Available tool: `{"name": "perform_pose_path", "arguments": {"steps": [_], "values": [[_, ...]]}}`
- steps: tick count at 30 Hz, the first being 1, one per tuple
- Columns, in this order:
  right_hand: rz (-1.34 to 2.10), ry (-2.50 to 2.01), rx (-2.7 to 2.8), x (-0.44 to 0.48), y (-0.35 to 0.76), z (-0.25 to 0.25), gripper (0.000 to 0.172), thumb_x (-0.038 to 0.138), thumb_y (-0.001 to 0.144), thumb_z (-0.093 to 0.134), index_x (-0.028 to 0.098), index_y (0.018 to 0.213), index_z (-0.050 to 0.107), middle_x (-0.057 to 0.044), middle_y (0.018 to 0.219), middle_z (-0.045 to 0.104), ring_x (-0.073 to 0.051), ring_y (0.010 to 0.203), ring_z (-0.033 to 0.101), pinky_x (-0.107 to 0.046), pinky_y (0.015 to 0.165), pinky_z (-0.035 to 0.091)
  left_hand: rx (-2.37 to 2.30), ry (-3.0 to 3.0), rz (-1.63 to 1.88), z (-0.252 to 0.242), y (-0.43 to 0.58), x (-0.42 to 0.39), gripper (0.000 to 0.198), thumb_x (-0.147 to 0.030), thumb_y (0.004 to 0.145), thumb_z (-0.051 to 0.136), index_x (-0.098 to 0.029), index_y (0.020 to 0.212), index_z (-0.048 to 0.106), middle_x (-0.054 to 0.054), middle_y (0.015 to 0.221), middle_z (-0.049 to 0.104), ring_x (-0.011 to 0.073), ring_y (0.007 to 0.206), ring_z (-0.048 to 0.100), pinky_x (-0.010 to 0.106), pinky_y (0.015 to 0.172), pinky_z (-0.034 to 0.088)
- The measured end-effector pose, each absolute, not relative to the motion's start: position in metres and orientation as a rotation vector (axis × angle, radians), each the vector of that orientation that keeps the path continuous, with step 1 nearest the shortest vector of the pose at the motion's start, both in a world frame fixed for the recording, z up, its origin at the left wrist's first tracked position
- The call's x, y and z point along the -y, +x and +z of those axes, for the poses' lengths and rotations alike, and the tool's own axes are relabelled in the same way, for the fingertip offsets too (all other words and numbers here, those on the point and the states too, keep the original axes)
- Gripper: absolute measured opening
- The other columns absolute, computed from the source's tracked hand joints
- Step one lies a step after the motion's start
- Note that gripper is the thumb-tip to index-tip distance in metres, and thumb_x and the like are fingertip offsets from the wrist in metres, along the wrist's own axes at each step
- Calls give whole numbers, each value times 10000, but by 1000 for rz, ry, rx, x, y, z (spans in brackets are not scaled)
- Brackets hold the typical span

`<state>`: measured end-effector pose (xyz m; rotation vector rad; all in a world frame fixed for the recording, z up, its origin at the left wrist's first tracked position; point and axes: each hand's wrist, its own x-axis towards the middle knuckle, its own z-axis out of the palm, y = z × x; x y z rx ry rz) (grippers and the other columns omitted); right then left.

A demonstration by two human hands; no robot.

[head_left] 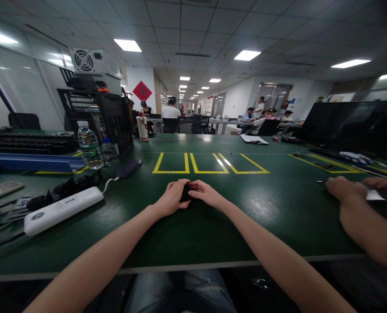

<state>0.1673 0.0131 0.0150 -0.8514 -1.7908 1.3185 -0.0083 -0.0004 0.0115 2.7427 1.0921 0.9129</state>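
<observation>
My left hand [173,196] and my right hand [206,193] meet on the green table [213,226], a little in front of me. Both are closed round a small black object [185,191] held between their fingertips. What the object is I cannot make out; most of it is hidden by the fingers. Just beyond the hands, three yellow outlined boxes [208,163] are marked on the table.
A white power strip [63,209] with black cables lies at the left, with two water bottles [90,148] and black racks behind. A co-worker's hands [359,189] rest on the table at the right. Papers [254,139] lie farther back. Several people sit at distant tables.
</observation>
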Motion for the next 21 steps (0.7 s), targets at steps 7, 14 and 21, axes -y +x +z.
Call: {"name": "perform_pose_path", "arguments": {"steps": [7, 14, 21], "values": [[1297, -754, 1866, -10, 170, 17, 397, 240, 595, 673, 194, 915, 441, -17, 940, 507, -156, 930, 506, -365, 832, 414, -1083, 2740, 901, 13, -9, 1, 570, -242, 680, 567, -202, 1164, 269, 77, 1123, 423, 239, 1042, 427, 430, 913, 280], [1214, -831, 1859, -14, 169, 12, 289, 333, 689, 579, 201, 913, 451, -12, 862, 529, -151, 852, 525, -365, 796, 417, -1077, 2749, 913, 12, -8, 0, 560, -254, 683, 568, -196, 1155, 274, 78, 1110, 431, 229, 1028, 434, 416, 905, 291], [1274, -814, 1828, -14, 168, 14, 322, 303, 654, 616, 175, 914, 476, -30, 911, 527, -157, 892, 518, -358, 819, 416, -1083, 2745, 924, 13, -7, 1, 544, -248, 683, 565, -206, 1146, 284, 74, 1102, 439, 234, 1028, 438, 422, 902, 288]]}}
